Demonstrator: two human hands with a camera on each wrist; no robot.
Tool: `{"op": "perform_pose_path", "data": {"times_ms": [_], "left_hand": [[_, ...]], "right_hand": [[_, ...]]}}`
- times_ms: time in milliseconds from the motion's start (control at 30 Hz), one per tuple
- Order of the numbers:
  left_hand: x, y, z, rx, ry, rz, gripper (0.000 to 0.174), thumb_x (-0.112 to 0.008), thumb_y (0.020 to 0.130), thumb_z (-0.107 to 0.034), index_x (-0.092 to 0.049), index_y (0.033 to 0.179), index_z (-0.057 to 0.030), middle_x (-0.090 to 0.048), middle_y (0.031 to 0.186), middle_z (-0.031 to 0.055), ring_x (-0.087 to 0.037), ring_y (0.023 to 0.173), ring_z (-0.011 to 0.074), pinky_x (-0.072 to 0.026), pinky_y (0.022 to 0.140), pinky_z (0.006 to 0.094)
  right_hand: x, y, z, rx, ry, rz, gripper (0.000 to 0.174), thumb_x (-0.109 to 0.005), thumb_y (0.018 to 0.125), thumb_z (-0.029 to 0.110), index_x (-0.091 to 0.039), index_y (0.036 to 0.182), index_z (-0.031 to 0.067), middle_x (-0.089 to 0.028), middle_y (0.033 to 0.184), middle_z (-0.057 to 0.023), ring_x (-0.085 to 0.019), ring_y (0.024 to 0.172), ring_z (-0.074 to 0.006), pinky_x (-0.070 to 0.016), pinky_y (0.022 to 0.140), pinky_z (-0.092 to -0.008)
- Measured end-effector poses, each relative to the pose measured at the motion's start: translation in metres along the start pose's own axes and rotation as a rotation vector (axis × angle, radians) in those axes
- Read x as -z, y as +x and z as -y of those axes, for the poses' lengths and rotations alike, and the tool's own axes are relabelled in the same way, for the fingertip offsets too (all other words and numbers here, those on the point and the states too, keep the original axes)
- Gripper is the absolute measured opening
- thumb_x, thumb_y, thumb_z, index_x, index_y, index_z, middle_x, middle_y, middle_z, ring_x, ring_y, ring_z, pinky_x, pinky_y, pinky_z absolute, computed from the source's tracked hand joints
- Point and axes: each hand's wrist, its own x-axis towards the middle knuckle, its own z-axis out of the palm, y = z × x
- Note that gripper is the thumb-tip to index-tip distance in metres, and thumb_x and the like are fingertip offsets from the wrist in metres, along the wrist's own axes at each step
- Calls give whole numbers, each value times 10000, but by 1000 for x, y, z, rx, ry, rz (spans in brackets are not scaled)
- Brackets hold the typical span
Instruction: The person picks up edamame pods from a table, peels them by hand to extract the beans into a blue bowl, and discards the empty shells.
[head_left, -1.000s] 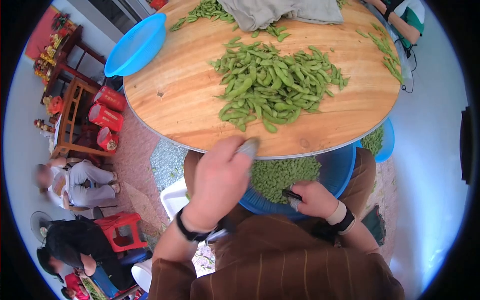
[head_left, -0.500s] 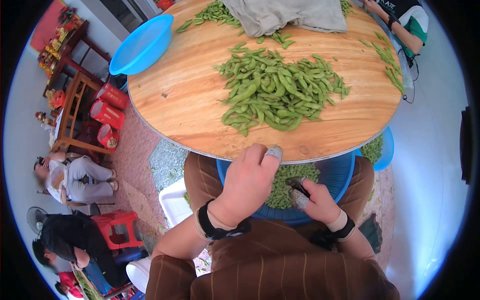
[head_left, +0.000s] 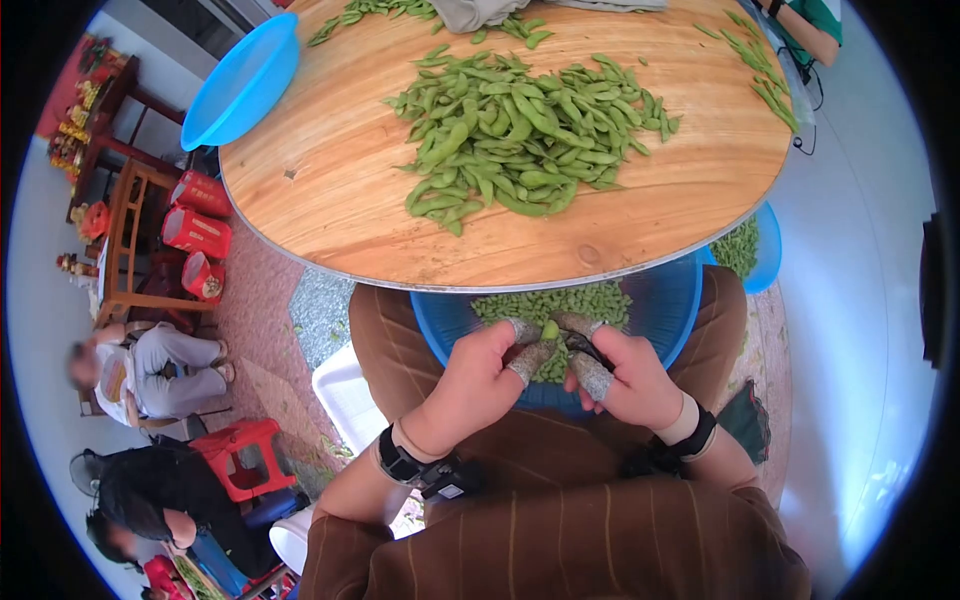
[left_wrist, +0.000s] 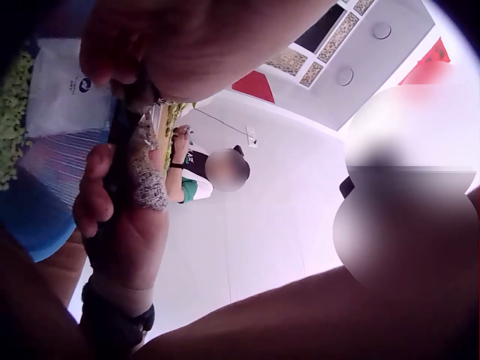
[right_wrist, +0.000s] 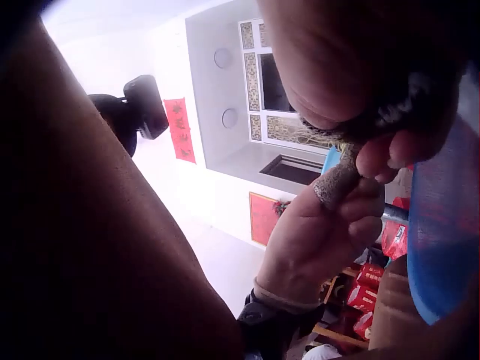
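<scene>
My left hand and right hand meet over a blue basin of shelled green beans on my lap. Between the fingertips, a green soybean pod is pinched by the left thumb and finger. Held in the right hand is a small black tool, its end close against the pod; its exact kind I cannot tell. Grey wrappings cover thumbs and forefingers of both hands. In the right wrist view, the left hand is seen with its wrapped fingertip near the right fingers.
A heap of soybean pods lies on the round wooden table, whose edge overhangs the basin. A light-blue basin sits at the table's left edge. Another blue basin with beans stands at right. A white tub is at left.
The left hand has come down from the table edge to meet the right hand over the basin, with a pod pinched in it. The right hand still holds the black tool.
</scene>
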Motion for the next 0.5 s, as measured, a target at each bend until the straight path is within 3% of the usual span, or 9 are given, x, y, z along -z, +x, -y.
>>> {"op": "perform_pose_path", "data": {"times_ms": [233, 300, 333, 400, 467, 500], "left_hand": [[5, -1, 1, -259, 485, -23, 174, -556, 897, 6, -605, 1064, 15, -631, 933, 20, -602, 835, 156, -493, 736, 295], [4, 2, 14, -228, 53, 51, 162, -561, 904, -23, -603, 1060, -4, -587, 842, 21, -568, 731, 156, -479, 649, 297], [4, 0, 16, -227, 52, 51, 162, -561, 904, -23, -603, 1060, -4, -587, 842, 21, -568, 731, 156, -479, 649, 297], [4, -1, 15, 299, -1035, 322, 181, -561, 922, -95, -575, 1096, -45, -529, 778, 24, -470, 627, 119, -414, 565, 265], [-1, -4, 20, 369, -1196, 338, 180, -548, 933, -130, -556, 1099, -60, -501, 762, 19, -421, 607, 101, -376, 551, 244], [-3, -4, 24, 439, -1358, 349, 182, -535, 944, -164, -536, 1103, -75, -473, 745, 14, -373, 587, 82, -338, 536, 224]], "right_hand": [[3, 5, -16, -113, 310, 107, 416, -489, 934, 119, -453, 1343, 52, -606, 766, 14, -484, 523, -38, -419, 485, -195], [4, 6, -18, -112, 430, 161, 409, -490, 947, 139, -453, 1347, 58, -598, 774, 18, -465, 518, -29, -404, 475, -188], [4, 5, -18, -139, 537, 179, 398, -509, 940, 135, -473, 1327, 52, -613, 801, 5, -503, 545, -52, -431, 500, -209], [0, 3, -23, -166, 646, 193, 386, -529, 932, 132, -493, 1307, 46, -629, 828, -7, -542, 573, -74, -459, 526, -231], [-9, 7, -37, 432, -176, -131, 378, -577, 894, 100, -531, 1266, 45, -653, 876, -55, -617, 678, -137, -501, 621, -289], [-6, 7, -37, 431, -177, -130, 378, -577, 894, 100, -531, 1266, 45, -653, 876, -55, -617, 678, -137, -501, 621, -289]]}}
